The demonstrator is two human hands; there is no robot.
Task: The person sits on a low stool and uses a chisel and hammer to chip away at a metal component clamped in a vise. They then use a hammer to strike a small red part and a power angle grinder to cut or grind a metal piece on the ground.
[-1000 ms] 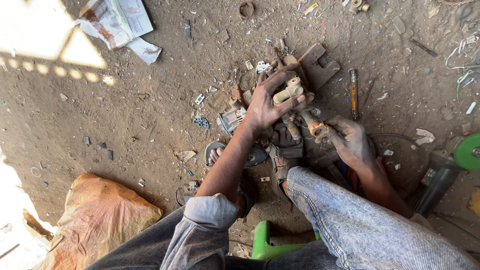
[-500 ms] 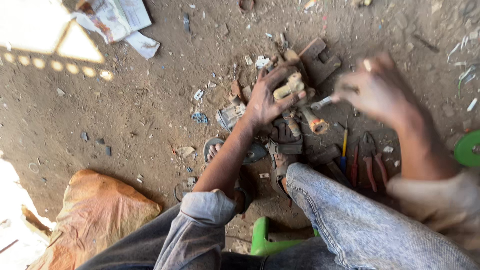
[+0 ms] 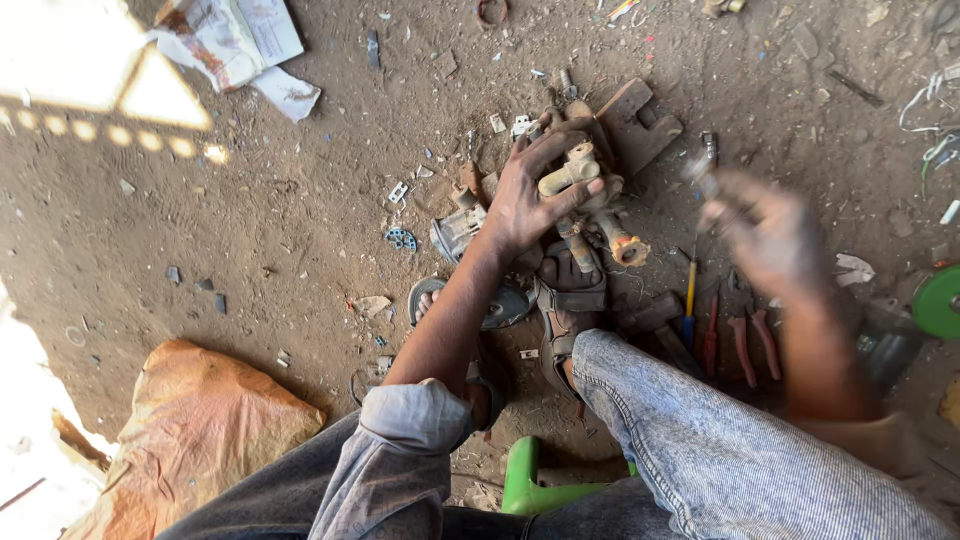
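Valve fitting (image 3: 570,175), beige w/ orange-rimmed spout, sits on dirt past sandalled foot (image 3: 565,290); left hand (image 3: 530,200) clamps it down. Right hand (image 3: 765,235) blurred, raised, gripping small tool (image 3: 708,150). Pliers (image 3: 745,335) near. Fitting looks intact; work unfinished.

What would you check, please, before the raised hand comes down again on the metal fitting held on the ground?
1. Left hand pressing the tan metal valve fitting down: ok, fingers wrap over it.
2. Left fingers out of the strike zone: not ok, they lie across the fitting's top.
3. Right hand grip on its slim tool: cannot tell, motion blur.
4. Sandalled foot bracing the fitting's lower end: ok, it sits right below it.
5. Spare tools at hand: ok, red-handled pliers and yellow-handled screwdriver lie beside the right leg.
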